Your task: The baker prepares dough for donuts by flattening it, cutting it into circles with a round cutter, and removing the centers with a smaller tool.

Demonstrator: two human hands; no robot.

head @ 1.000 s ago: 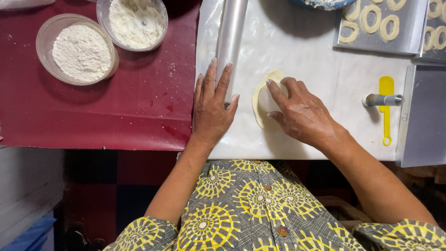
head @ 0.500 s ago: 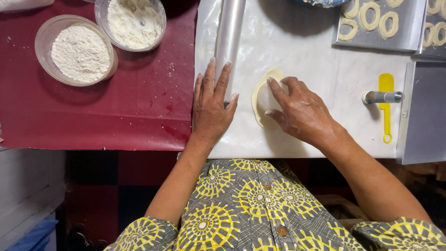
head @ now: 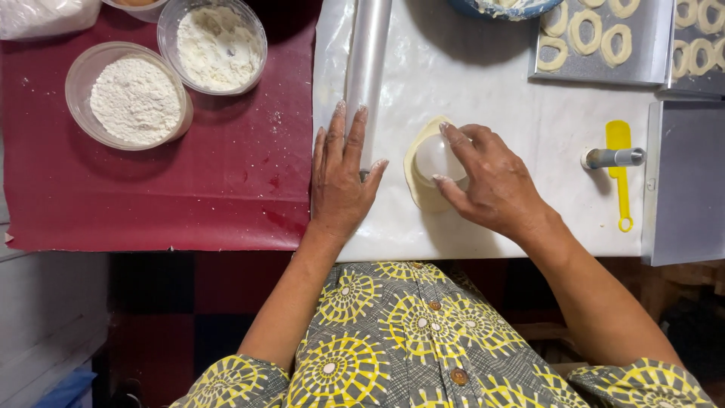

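Pressing one round cutter into one dough sheet, our right hand fingers clamp it; left hand, fingers spread, lies flat beside one rolling pin; two flour bowls sit left of the pin.

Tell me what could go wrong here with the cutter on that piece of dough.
The right hand presses a round clear cutter near the upper edge of the small dough piece, so the cut ring may come out incomplete on that side. The left hand lies flat beside the rolling pin, touching its end; a nudge might roll it along the white sheet. The dough could also stick to the sheet when lifted.
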